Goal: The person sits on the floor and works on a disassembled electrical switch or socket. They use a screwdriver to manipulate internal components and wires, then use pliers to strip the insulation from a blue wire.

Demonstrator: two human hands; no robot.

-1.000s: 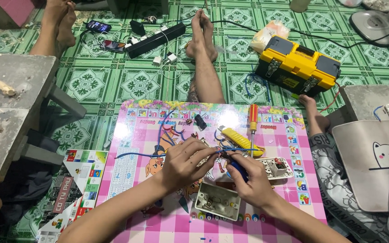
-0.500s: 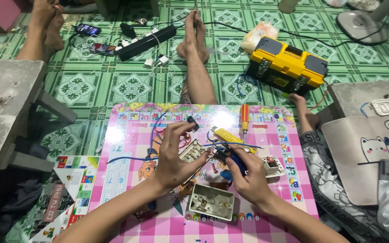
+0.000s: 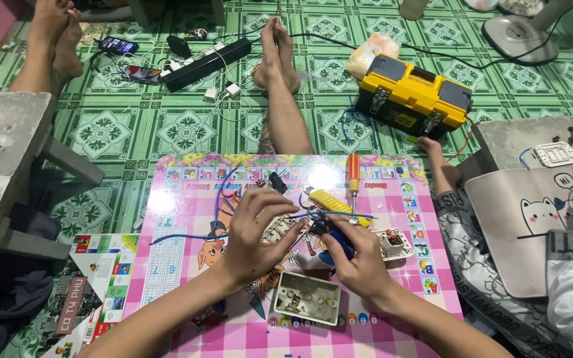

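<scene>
Over a small pink checked table [image 3: 180, 219], my left hand [image 3: 254, 232] grips a white switch plate [image 3: 278, 229] with blue wires [image 3: 233, 192] running from it. My right hand [image 3: 359, 258] holds a blue-handled tool [image 3: 337, 240] with its tip against the plate. A white plastic wall box [image 3: 308, 298] lies open just below both hands. A second switch module [image 3: 392, 242] sits to the right of my right hand. A yellow utility knife [image 3: 336, 204] and an orange-handled screwdriver [image 3: 353, 174] lie beyond the hands.
A yellow and black toolbox [image 3: 414, 96] stands on the green tiled floor at the back right. A black power strip [image 3: 207, 61] with chargers and phones lies at the back. Other people's bare legs [image 3: 286, 113] stretch across the floor. A grey stone bench [image 3: 1, 132] is at left.
My left hand has turned the switch plate and settled lower on it. My right hand has brought the blue-handled tool closer to the plate. The view has shifted slightly.
</scene>
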